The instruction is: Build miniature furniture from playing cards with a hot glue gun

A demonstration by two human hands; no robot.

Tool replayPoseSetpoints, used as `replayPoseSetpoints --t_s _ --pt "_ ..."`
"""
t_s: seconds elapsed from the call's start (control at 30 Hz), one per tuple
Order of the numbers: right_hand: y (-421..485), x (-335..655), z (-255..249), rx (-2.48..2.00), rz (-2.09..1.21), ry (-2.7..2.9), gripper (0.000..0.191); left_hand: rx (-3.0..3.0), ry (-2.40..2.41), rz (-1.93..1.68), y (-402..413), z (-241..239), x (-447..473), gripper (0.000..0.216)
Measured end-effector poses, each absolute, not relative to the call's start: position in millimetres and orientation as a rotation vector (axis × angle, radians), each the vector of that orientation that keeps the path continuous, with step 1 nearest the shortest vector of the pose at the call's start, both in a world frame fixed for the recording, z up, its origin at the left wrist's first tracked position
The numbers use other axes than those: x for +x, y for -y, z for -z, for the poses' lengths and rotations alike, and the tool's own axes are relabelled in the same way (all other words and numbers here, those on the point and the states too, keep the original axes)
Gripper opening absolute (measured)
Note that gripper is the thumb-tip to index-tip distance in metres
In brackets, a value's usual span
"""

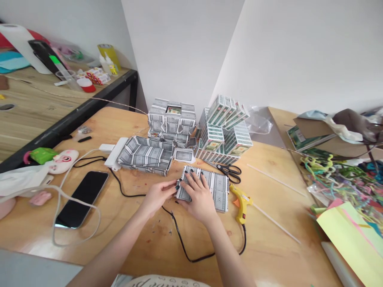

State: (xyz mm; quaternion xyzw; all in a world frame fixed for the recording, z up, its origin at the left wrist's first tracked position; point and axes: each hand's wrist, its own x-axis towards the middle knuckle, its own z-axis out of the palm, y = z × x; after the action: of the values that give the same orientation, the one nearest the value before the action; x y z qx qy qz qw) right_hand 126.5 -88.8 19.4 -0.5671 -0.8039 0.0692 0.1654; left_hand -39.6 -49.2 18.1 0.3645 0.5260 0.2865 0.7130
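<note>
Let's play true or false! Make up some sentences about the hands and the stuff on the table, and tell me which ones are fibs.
1. The right hand lies across the card panel. True.
2. The glue gun is blue. False: the glue gun is yellow.
3. The left hand grips the scissors. False: the left hand is at the panel's edge, and the scissors lie on the table.
4. The phone has a dark screen. True.
</note>
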Motion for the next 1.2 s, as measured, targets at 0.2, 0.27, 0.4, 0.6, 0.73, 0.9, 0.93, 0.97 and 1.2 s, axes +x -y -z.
replayPoseSetpoints --t_s 0.2,0.27,0.4,0.6,0.73,0.9,0.93,0.97,1.2 --pt "89.0 126.2 -19.4 -1.615 -0.191 2.289 0.050 0.830 -1.112 -0.619 45.7 -16.1 -40.9 0.048" --pt "89.1 126.4 -19.7 -1.612 -0.195 2.291 0.051 0.881 -1.112 -0.611 44.4 -16.7 -40.9 0.045" --pt "89.1 126.5 -20.2 -1.619 -0.203 2.290 0.053 1.035 -1.147 -0.582 41.8 -18.2 -41.7 0.040" --pt "88.9 126.3 -19.2 -1.615 -0.192 2.306 0.055 1.266 -1.146 -0.531 38.8 -18.7 -44.2 0.037" --pt "88.6 126.1 -19.4 -1.609 -0.176 2.319 0.055 1.342 -1.119 -0.489 37.2 -19.2 -44.4 0.035" --pt "88.2 125.5 -19.9 -1.623 -0.174 2.329 0.053 1.342 -1.104 -0.484 36.9 -22.0 -43.5 0.035" --pt "88.2 125.4 -19.8 -1.624 -0.173 2.330 0.053 1.353 -1.102 -0.481 37.0 -22.9 -43.3 0.036" --pt "88.1 125.4 -19.7 -1.624 -0.172 2.331 0.054 1.369 -1.100 -0.478 37.1 -23.7 -43.1 0.036" --pt "88.7 123.8 -22.1 -1.627 -0.158 2.372 0.056 1.526 -1.118 -0.457 35.3 -23.0 -44.2 0.034"
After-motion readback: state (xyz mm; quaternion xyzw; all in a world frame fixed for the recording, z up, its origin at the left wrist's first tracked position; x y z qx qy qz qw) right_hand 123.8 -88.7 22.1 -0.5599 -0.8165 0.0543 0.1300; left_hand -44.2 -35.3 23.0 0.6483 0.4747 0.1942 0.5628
